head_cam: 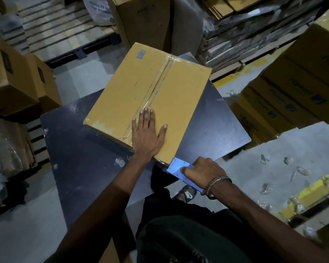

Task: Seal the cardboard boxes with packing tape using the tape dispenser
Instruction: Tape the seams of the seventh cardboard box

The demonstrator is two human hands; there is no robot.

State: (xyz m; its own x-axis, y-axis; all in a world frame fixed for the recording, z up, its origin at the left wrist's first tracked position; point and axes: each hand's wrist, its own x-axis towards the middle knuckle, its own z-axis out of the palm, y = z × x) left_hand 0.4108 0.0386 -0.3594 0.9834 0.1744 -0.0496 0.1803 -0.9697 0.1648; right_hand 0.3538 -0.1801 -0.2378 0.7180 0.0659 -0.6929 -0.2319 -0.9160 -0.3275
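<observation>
Our left hand [147, 133] lies flat and open on the cardboard box [148, 99], fingers straight and spread, palm pressing the near end of the top right beside the taped middle seam. Clear packing tape [156, 82] runs the length of that seam and folds over both ends, wrinkled at the near edge just beside our little finger.

Our right hand [203, 171] is curled round the tape dispenser [180, 168], gripping it (we can only see its pale blue plate, since the roll itself is hidden under the fingers). The dispenser sits at the box's near right corner, its front edge touching or just off the cardboard; we cannot tell which. A metal bracelet [217, 184] circles the right wrist.

The box rests diagonally on a dark desk [80, 149], its far corner reaching past the desk's far edge. Stacks of other cartons [296, 88] stand to the right, well apart from the desk, and more brown boxes [17, 78] sit to the left. Scraps of crumpled clear plastic [302, 170] litter the floor on the right, near a yellow painted line [311, 192].
</observation>
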